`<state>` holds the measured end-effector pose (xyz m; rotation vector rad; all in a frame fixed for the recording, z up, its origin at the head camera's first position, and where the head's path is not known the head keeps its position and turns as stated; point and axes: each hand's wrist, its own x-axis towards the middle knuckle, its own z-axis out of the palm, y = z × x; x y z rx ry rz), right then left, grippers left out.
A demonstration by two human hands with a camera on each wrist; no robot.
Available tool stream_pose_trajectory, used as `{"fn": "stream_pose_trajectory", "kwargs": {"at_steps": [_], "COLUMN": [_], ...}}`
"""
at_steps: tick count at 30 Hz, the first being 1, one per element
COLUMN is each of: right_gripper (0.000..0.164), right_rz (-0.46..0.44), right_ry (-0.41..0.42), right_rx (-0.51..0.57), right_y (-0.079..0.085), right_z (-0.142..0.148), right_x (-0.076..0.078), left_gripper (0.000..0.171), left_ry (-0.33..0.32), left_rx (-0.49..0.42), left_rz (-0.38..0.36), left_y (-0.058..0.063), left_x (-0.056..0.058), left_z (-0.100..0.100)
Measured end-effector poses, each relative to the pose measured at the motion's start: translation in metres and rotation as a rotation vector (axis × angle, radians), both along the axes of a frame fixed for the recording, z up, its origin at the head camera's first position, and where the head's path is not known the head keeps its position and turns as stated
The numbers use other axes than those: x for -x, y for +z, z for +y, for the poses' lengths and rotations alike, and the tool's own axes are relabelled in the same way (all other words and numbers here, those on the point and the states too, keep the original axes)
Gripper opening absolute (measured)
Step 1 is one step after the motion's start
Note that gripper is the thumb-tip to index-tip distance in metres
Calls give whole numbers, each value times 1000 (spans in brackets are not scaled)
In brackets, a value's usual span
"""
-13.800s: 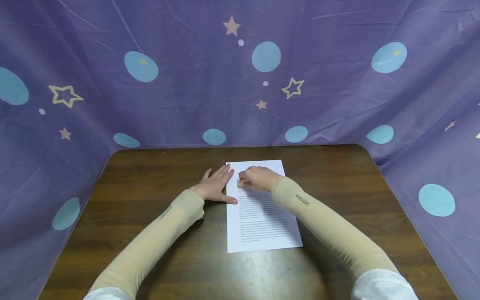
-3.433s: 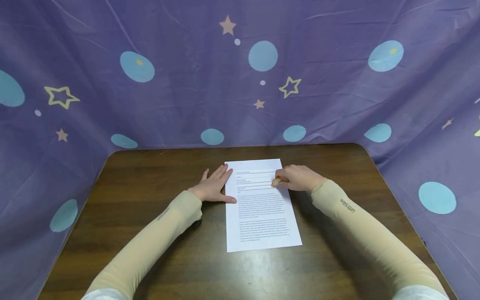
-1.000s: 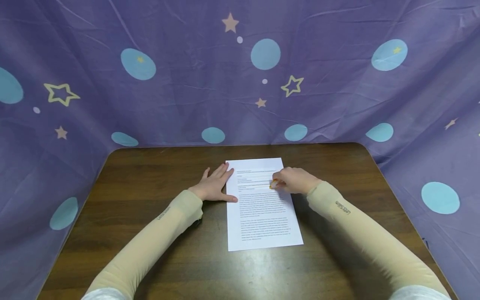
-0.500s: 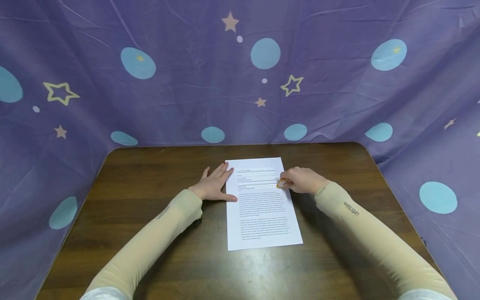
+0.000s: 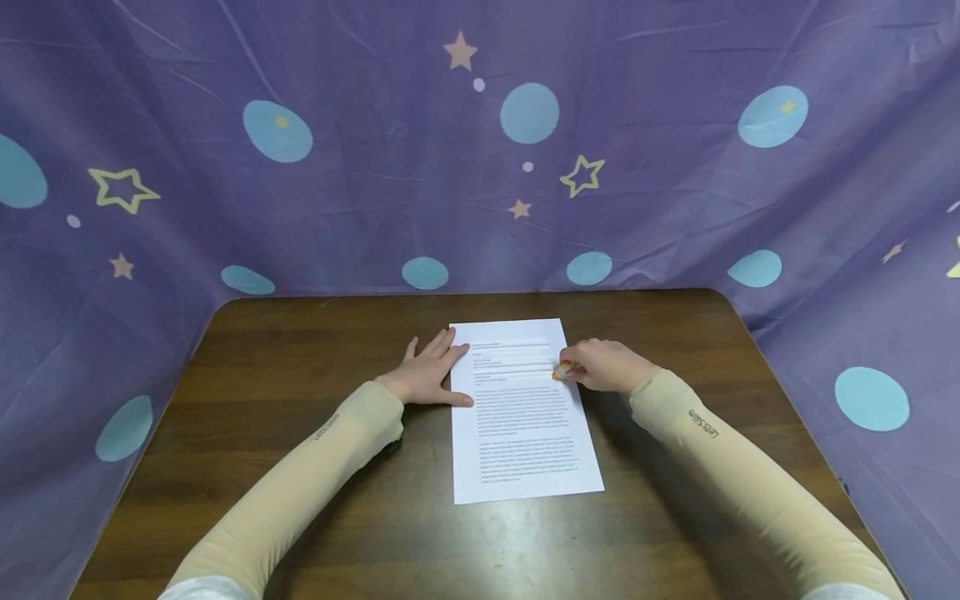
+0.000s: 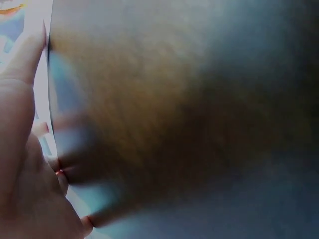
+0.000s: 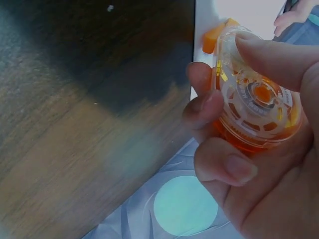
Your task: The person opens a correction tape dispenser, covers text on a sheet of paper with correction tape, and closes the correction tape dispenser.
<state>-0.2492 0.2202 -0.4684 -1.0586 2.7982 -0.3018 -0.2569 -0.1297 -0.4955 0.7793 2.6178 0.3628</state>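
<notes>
A printed sheet of paper [image 5: 525, 458] lies on the table, with lines of dark text; whiter bands cross the upper lines. My left hand [image 5: 429, 372] rests on its left edge, fingers spread and straight, thumb on the paper. At the sheet's right edge my right hand [image 5: 607, 365] grips a correction tape dispenser [image 5: 562, 370], its tip down by the upper text. In the right wrist view the correction tape [image 7: 256, 107] shows a clear round case, orange gears and an orange tip cap; thumb and curled fingers hold it. The tip's contact with the paper is hard to tell.
The brown wooden table [image 5: 300, 483] extends around the sheet on all sides. A purple curtain [image 5: 375, 167] with blue dots and stars hangs behind the table and along both sides.
Over the longer span, my right hand has gone from the sheet's left part to its right edge. In the last second it slid slightly right with the correction tape. The left hand stays put.
</notes>
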Motion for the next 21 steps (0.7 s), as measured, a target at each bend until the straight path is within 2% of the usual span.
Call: {"fn": "stream_pose_trajectory", "kwargs": {"at_steps": [11, 17, 21], "right_gripper": [15, 17, 18], "right_rz": [25, 66, 78], "right_ry": [3, 25, 71], "right_rx": [-4, -11, 12], "right_y": [6, 5, 4], "right_z": [-8, -30, -50], "right_x": [1, 3, 4], "left_gripper": [115, 113, 112], "left_ry": [-15, -9, -11], "left_rx": [11, 22, 46], "left_rz": [-6, -2, -1], "left_y": [0, 1, 1], "left_x": [1, 0, 0], "left_z": [-2, -1, -1]}}
